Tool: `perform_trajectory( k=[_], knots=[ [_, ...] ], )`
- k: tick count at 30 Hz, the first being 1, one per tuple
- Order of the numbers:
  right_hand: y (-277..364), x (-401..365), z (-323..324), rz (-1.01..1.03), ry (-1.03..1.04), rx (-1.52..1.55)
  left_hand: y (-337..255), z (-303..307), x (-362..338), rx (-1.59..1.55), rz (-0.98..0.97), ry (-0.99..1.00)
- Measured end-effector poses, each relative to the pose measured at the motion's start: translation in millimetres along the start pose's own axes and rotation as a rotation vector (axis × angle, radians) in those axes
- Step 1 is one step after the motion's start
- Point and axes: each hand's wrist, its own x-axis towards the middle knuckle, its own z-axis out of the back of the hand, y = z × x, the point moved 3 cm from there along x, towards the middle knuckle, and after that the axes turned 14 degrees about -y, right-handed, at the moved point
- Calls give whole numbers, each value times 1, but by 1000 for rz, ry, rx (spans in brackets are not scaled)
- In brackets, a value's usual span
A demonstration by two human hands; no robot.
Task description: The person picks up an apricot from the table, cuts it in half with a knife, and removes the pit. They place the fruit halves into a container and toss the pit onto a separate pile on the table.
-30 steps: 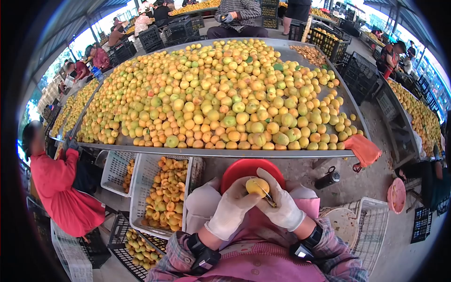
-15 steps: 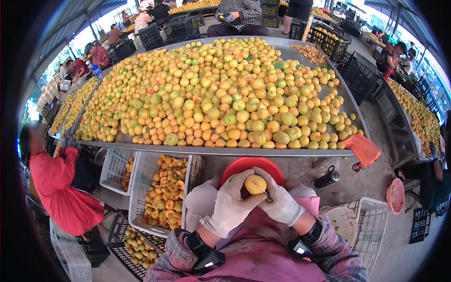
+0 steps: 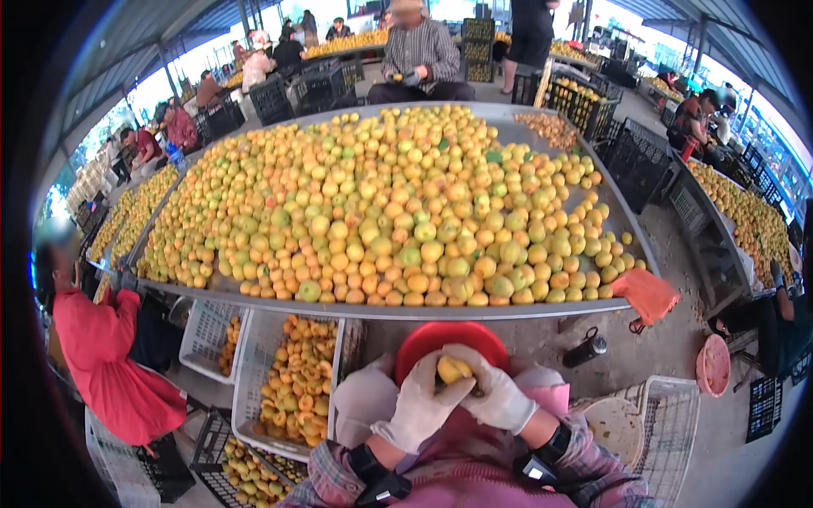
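Note:
Both my hands wear whitish gloves and meet above a red basin (image 3: 423, 340) between my knees. My left hand (image 3: 415, 408) is closed round a yellow apricot (image 3: 454, 369), which shows a split line across it. Pressed against the apricot's other side, my right hand (image 3: 503, 401) is curled round a small knife. The knife is mostly hidden now, with only a dark bit near the fingers. Just beyond the basin, a heap of whole apricots (image 3: 373, 229) covers a metal-edged table (image 3: 381, 312).
At my left stand a white crate (image 3: 243, 385) of halved apricots and a black crate (image 3: 207, 444) of fruit. An orange bag (image 3: 648, 295) hangs at the table corner, above a black bottle (image 3: 584, 347). A white basket (image 3: 669, 423) is at right. A red-sleeved person (image 3: 110, 356) sits left.
The view has tilted up, so the table and my hands sit lower. The apricot has turned and shows a split; the knife blade seen across it before is now hidden.

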Motion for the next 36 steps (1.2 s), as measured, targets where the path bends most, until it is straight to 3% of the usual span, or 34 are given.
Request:
perform_trajectory(
  k=[2, 3, 7, 11, 13, 14, 23, 25, 27, 28, 30, 34, 36],
  knots=[
    [6, -1, -5, -53, 48, 36, -9, 3, 0, 70, 33, 18],
    [11, -2, -4, -160, 71, 78, -7, 3, 0, 118, -46, 0],
    [24, -3, 2, -484, 202, 144, -2, 4, 2, 56, -32, 45],
    [24, -3, 1, -430, 210, 225, -2, 5, 0, 26, -34, 48],
    [30, -4, 4, -469, 235, 205, -12, 7, -4, 135, -324, 37],
    [34, -4, 5, -513, 239, 205, -16, 8, -5, 62, -267, 17],
    [33, -15, 6, -514, 344, 289, -13, 14, -16, 126, -475, 70],
    [32, -11, 3, -516, 270, 267, -9, 11, -12, 139, -511, 74],
    [24, -9, 1, -518, 157, 276, 12, 2, -6, -345, 258, 259],
    [21, -10, -1, -514, 154, 276, 10, 3, -4, -344, 254, 262],
    [18, -12, -2, -476, 38, 235, 6, 5, -3, -572, 464, 342],
    [16, -13, -1, -514, 46, 101, 23, 6, -5, -596, 489, 249],
    [14, -15, -3, -515, 104, 82, 22, 7, -4, -718, 518, 328]
  ],
)
